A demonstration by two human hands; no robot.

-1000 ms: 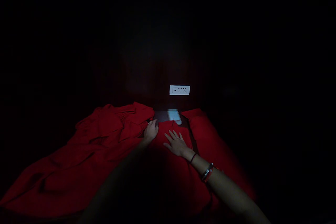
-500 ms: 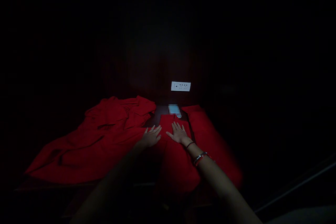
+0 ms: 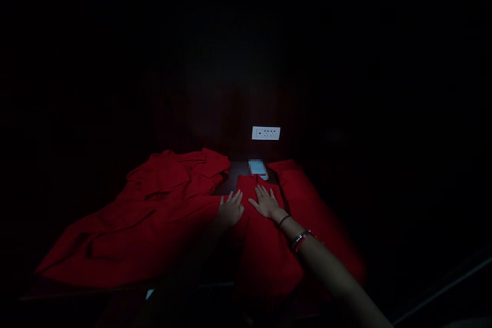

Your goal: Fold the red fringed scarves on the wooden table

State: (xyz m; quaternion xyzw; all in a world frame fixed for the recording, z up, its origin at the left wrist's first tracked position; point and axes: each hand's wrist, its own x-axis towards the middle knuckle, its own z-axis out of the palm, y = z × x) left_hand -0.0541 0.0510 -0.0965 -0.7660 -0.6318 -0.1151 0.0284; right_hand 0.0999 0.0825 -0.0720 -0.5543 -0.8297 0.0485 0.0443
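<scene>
I have the red cloth [image 3: 265,251] on the counter [image 3: 233,173], between the rumpled cloth [image 3: 126,241] and the far-right cloth [image 3: 315,210]. The right hand [image 3: 266,205] lies flat on it, the left hand [image 3: 230,211] at its left edge, fingers spread, gripping nothing. I judge this smoothing; the next move calls for even pressure.

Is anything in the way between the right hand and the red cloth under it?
Nothing visible. The right hand lies spread on the middle red cloth; the left hand is beside it, not between. The pale blurred thing lies past the cloth's far edge.
</scene>
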